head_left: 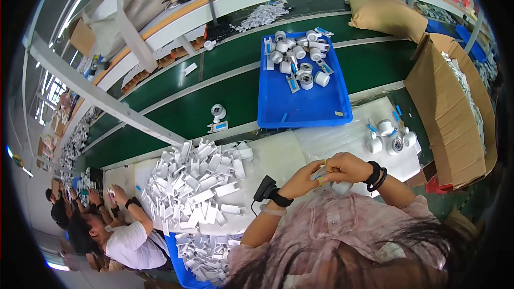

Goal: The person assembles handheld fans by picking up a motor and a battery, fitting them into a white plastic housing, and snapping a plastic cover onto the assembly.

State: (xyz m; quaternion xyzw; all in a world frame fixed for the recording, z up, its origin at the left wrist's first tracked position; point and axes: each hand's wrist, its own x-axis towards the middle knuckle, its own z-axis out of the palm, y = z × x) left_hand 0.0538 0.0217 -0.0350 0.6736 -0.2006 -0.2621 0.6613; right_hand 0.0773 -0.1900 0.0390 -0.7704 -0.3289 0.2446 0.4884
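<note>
My left hand (301,181) and my right hand (344,168) meet close in front of my chest, fingers bent inward. Between them is a small white round part (341,187), mostly covered by the fingers; a bit of yellow shows at the left fingertips. To the right of my hands, several white round housings (385,127) with brackets and blue pieces lie on the pale worktop (332,138). Left of my left hand spreads a large heap of white plastic brackets (199,179).
A blue tray (300,108) with white round housings rests across the green conveyor (235,83). One more housing (218,111) sits on the belt. At right stands an open cardboard box (440,112). A blue bin (184,267) of brackets is at lower left; another person (136,243) works beyond.
</note>
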